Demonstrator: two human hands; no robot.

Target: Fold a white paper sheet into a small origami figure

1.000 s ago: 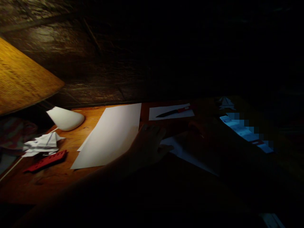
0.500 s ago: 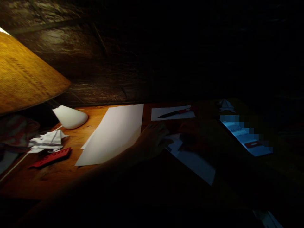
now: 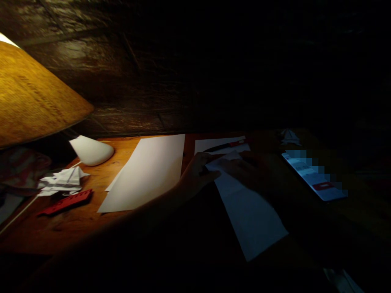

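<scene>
- Our left hand [image 3: 199, 166] grips the paper [image 3: 252, 213] at its far end.
- Our right hand [image 3: 242, 169] touches it; its grip we cannot tell.
- The paper slants nearer, right of the sheet [image 3: 149, 175].

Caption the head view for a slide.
Left hand and right hand at long white paper, near a red-handled knife.

A shadowed, bluish-white paper strip [image 3: 251, 215] slants over the table [image 3: 99, 177], far end peaked
</scene>
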